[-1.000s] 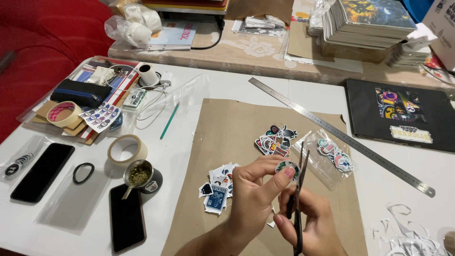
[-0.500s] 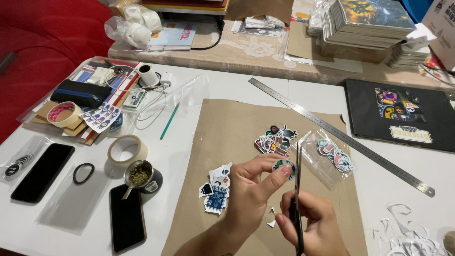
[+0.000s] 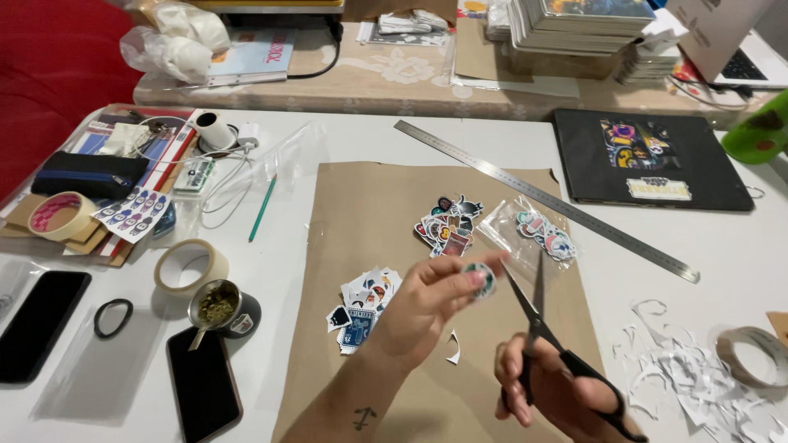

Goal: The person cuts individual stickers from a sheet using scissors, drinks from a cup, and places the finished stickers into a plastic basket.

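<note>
The left hand (image 3: 423, 308) pinched a round sticker (image 3: 478, 279); the right hand (image 3: 554, 394) gripped open scissors (image 3: 533, 316) beside it. Trimmed stickers (image 3: 361, 308) lay left; paper scraps (image 3: 689, 369) right.

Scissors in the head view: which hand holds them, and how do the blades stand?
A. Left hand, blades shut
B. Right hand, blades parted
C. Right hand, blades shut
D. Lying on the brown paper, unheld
B: the right hand grips the black-handled scissors, blades parted beside the round sticker pinched in the left hand.
</note>
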